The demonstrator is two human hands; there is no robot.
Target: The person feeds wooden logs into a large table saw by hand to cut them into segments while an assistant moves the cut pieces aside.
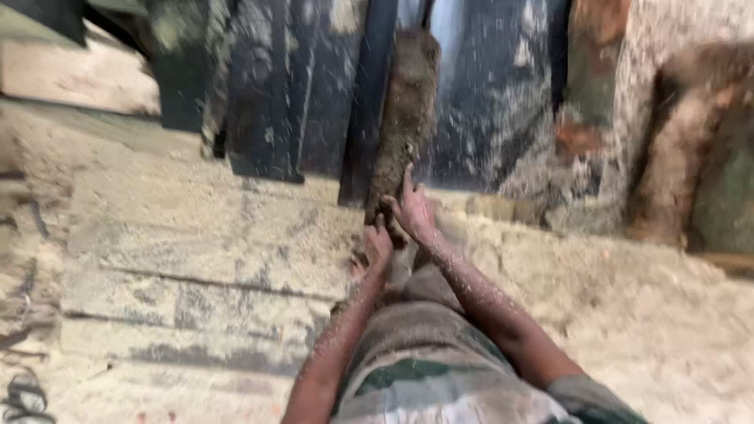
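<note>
Where hands meet: upright dusty post.

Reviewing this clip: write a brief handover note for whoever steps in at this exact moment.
Left hand: at the base of the rough brown log, seemingly touching it; grip unclear from blur.
Right hand: fingers spread against the log's lower end.
Log: upright, leaning on the dark panels behind.
Floor: covered in sawdust; both forearms dusted too.
Done: both hands reached the log.
Left: cannot tell beyond that; the log is not yet lifted clear.
</note>
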